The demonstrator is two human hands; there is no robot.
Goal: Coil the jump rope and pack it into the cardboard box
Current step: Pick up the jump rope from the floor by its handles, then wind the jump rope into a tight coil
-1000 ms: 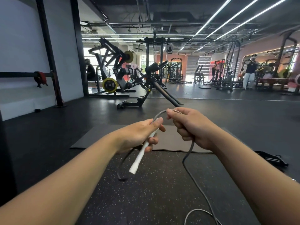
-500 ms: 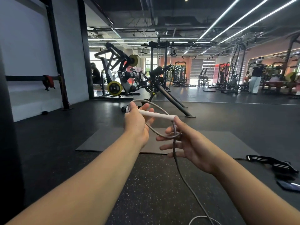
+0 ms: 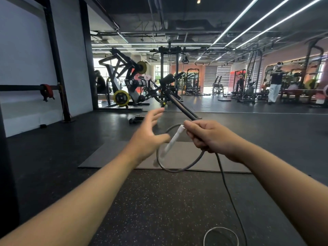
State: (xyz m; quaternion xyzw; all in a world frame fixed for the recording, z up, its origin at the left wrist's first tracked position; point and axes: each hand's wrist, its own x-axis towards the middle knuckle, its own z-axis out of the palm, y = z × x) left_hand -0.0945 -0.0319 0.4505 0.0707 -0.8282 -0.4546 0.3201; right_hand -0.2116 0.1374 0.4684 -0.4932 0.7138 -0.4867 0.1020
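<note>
Jump rope (image 3: 179, 168) loop pinched in right hand (image 3: 211, 137); left hand (image 3: 148, 137) open, empty.

Commercial gym: plate-loaded machine (image 3: 124, 82) with yellow weight plate (image 3: 121, 98), cable rack (image 3: 169, 68), black speckled rubber floor (image 3: 159, 201), grey exercise mat (image 3: 177, 157), strip ceiling lights (image 3: 257, 20).

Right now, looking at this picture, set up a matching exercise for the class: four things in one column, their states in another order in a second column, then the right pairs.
Things:
1. left hand
2. right hand
3. white handle
4. rope

States:
A. trails down to the floor
B. open, fingers spread
C. hangs tilted from a fist
D. closed around handle top and rope

Pairs: 1-B, 2-D, 3-C, 4-A
</note>
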